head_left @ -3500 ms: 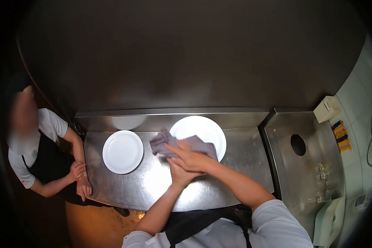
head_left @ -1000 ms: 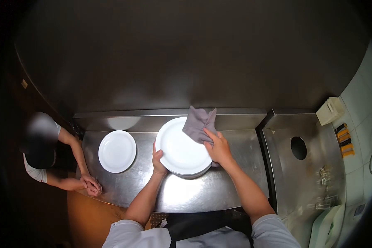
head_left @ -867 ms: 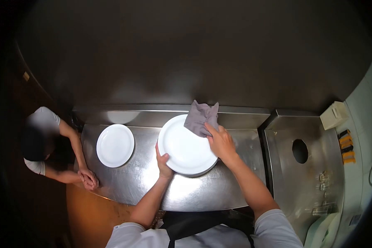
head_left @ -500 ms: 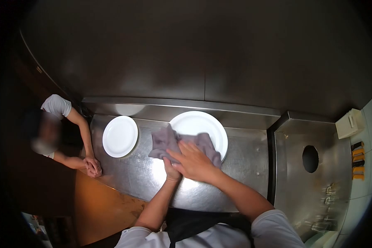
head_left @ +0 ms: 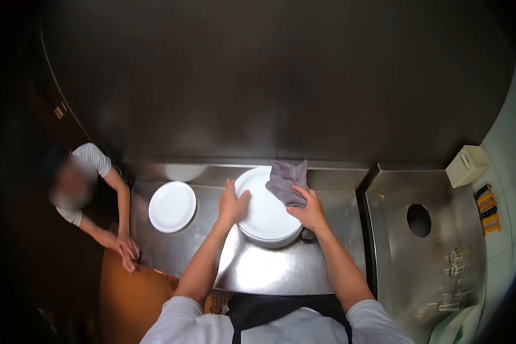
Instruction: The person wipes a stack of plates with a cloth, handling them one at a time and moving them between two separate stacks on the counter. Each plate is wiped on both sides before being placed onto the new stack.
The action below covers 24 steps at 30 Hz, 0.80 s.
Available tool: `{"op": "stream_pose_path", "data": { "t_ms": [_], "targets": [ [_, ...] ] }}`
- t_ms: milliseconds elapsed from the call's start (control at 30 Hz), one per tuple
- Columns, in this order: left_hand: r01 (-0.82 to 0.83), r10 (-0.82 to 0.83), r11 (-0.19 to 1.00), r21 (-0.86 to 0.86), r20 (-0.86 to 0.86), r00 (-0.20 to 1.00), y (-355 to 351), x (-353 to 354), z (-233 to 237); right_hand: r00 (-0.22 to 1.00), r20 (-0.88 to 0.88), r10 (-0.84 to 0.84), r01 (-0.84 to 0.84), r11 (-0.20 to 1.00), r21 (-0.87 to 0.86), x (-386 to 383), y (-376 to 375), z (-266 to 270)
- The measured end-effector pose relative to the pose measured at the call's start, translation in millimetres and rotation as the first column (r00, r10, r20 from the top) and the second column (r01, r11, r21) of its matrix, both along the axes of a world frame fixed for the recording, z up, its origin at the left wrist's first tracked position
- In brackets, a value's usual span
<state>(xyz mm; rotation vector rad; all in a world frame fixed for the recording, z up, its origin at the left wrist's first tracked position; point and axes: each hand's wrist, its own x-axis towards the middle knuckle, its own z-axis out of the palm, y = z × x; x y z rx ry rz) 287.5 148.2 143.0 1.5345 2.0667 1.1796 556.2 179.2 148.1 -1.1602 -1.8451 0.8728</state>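
Gripping plate stack (head_left: 268,213) left rim, left hand (head_left: 231,204); right hand (head_left: 309,211) pressing grey cloth (head_left: 288,181) on right.

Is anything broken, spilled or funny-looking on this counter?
No, nothing stands out. The left hand steadies the stack of white plates, the right hand presses a grey cloth on its top plate. The smaller plate lies flat on the steel counter. No spills or cracks show.
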Motion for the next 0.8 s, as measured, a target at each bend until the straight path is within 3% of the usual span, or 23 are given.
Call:
{"op": "stream_pose_path", "data": {
  "t_ms": [133, 233, 367, 433, 467, 500, 533, 633, 667, 733, 800],
  "targets": [
    [0.014, 0.03, 0.967, 0.253, -0.17, 0.985, 2.7, 7.0, 6.8, 0.983, -0.164, -0.084, 0.103, 0.988, 0.113, -3.8, 13.2, -10.6],
    [0.025, -0.046, 0.963, 0.268, 0.071, 0.996, -4.0, 17.0, 35.5, 0.902, -0.42, -0.102, 0.183, 0.971, 0.157, 1.0, 12.7, 7.8],
    [-0.105, 0.092, 0.955, 0.278, 0.06, 0.994, 4.6, 4.4, 57.2, 0.874, -0.483, -0.058, 0.203, 0.946, 0.253, -13.2, -34.1, 79.4],
    [-0.192, 0.176, 0.953, 0.234, 0.089, 0.98, 7.5, 0.4, 72.1, 0.854, -0.516, 0.072, 0.086, 0.957, 0.276, -33.6, -54.5, 93.5],
    [-0.139, 0.106, 0.957, 0.253, 0.143, 0.984, 4.4, 3.6, 77.8, 0.811, -0.563, 0.156, -0.006, 0.966, 0.259, -45.3, -67.1, 103.4],
    [-0.086, 0.032, 0.958, 0.274, 0.195, 0.98, -0.6, 10.9, 82.1, 0.666, -0.673, 0.323, -0.236, 0.946, 0.22, -52.4, -77.4, 111.9],
    [-0.033, -0.041, 0.956, 0.293, 0.243, 0.969, -7.8, 17.7, 80.3, 0.545, -0.712, 0.443, -0.25, 0.896, 0.366, -70.7, -80.2, 120.9],
    [0.242, -0.385, 0.8, 0.549, 0.16, 0.909, 0.0, 25.2, 0.7, 0.629, -0.707, 0.324, -0.26, 0.944, 0.202, -112.7, -74.7, 123.2],
    [0.27, -0.446, 0.788, 0.554, 0.21, 0.87, -6.6, 25.2, -9.9, 0.758, -0.577, 0.306, -0.243, 0.952, 0.186, -119.2, -78.9, 133.4],
    [0.29, -0.512, 0.825, 0.485, 0.424, 0.747, -24.6, 6.3, -15.1, 0.872, -0.377, 0.312, -0.259, 0.948, 0.185, -129.1, -93.3, 95.7],
    [0.297, -0.527, 0.846, 0.444, 0.603, 0.599, -40.9, -20.6, -3.0, 0.857, -0.233, 0.46, -0.312, 0.822, 0.476, -135.5, -122.3, 44.5]
  ]
}}
